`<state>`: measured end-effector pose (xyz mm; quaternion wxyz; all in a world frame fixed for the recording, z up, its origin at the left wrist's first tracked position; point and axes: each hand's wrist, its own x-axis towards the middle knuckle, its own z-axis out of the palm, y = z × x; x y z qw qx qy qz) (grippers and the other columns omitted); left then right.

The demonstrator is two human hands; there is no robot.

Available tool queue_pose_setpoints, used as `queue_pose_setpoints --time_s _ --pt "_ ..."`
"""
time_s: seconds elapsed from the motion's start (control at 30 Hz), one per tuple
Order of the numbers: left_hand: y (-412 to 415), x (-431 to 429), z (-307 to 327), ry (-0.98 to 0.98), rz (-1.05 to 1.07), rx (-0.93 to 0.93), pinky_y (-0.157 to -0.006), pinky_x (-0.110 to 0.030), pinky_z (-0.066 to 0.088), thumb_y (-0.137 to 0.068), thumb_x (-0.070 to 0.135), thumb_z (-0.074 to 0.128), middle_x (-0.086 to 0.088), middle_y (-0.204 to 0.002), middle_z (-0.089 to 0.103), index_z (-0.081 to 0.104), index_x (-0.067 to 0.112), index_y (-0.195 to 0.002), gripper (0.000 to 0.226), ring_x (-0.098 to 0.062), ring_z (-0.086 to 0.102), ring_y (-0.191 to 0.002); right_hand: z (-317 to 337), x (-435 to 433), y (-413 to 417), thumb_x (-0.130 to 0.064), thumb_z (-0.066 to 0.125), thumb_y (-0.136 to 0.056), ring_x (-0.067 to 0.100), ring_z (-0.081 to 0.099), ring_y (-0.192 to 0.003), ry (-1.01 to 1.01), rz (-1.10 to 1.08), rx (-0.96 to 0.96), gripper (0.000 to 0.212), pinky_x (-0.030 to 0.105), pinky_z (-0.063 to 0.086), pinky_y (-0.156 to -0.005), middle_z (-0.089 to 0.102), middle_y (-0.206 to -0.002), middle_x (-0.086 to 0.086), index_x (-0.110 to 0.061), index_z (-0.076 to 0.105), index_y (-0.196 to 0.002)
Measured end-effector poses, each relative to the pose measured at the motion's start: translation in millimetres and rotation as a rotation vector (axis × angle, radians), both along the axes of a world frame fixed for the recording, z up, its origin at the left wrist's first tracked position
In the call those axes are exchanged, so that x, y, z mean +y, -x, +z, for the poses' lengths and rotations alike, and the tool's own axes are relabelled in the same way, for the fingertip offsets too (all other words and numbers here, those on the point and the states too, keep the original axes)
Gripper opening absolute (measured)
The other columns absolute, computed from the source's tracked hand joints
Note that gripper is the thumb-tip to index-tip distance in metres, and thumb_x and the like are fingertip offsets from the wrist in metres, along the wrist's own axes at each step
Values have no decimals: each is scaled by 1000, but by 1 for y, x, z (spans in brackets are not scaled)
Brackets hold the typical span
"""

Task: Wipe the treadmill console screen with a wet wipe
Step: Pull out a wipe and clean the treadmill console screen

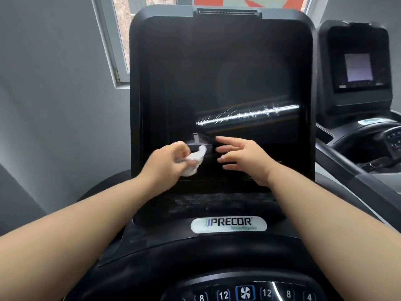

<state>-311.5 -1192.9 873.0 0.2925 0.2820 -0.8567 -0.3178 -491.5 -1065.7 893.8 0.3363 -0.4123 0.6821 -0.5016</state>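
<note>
Filling most of the view, the dark console screen (221, 83) of the treadmill stands tilted back, switched off, with a bright streaky reflection across its lower right part. A crumpled white wet wipe (193, 162) is held in front of the screen's lower left area; whether it touches the glass cannot be told. The wipe is pinched by the left hand (163, 160), fingers curled closed around it, part of it bunched out past the fingertips. The right hand (245, 158) is held just beside it, to the right, fingers spread apart and empty, pointed toward the wipe, with a small gap between the two hands. Both bare forearms are stretched forward from the bottom corners. Below the screen a white oval logo badge (229, 224) reading PRECOR is seen, and under it a curved black panel with numbered buttons (245, 293) and a fan symbol. A second treadmill console (355, 68) with a small lit display stands to the right. A window (121, 40) is seen behind, upper left, beside a grey wall (54, 83).
</note>
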Motion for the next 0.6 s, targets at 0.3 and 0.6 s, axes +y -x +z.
queue_pose_setpoints --time_s 0.3,0.6 --pt "56 18 2 -294 -114 186 -77 -22 54 -84 4 65 4 -89 72 71 21 -91 19 -10 68 -85 -18 17 13 -3 64 -77 22 64 -70 74 -474 363 14 31 56 -65 65 -73 1 -16 68 -74" --pt "43 6 -26 311 -42 6 -72 -31 52 -79 8 67 7 -82 66 72 20 -89 16 -12 61 -73 -87 -4 -15 -11 72 -75 30 58 -86 143 -294 1000 16 38 54 -73 62 -94 11 -7 75 -91"
